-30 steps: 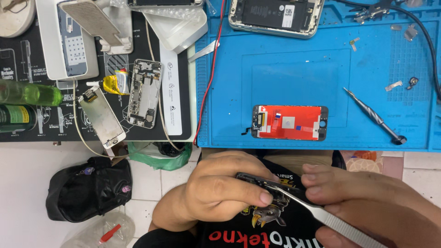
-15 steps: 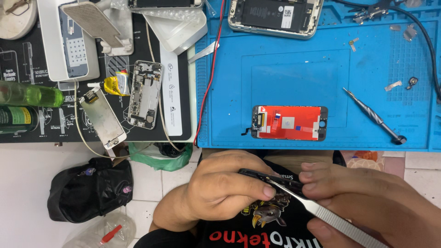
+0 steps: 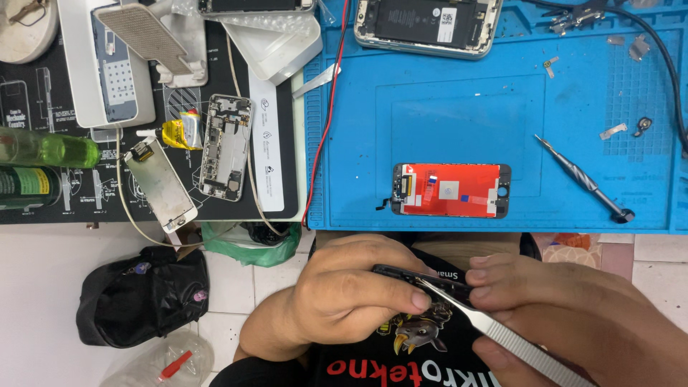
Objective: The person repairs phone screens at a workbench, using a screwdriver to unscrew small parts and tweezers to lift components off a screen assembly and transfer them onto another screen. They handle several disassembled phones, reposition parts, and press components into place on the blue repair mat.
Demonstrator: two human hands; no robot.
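A thin, dark, glossy phone part point(image 3: 423, 278) is held just below the edge of the blue rubbery mat point(image 3: 358, 179), pinched at one end by the curled fingers of the left hand point(image 3: 351, 297). Slim, brushed-metal tweezers point(image 3: 494, 331) are clamped in the right hand point(image 3: 566, 315), their pointed tips touching the part. A flat screen panel with a red back point(image 3: 450, 190) lies on the mat, a slender screwdriver point(image 3: 584, 179) nearby.
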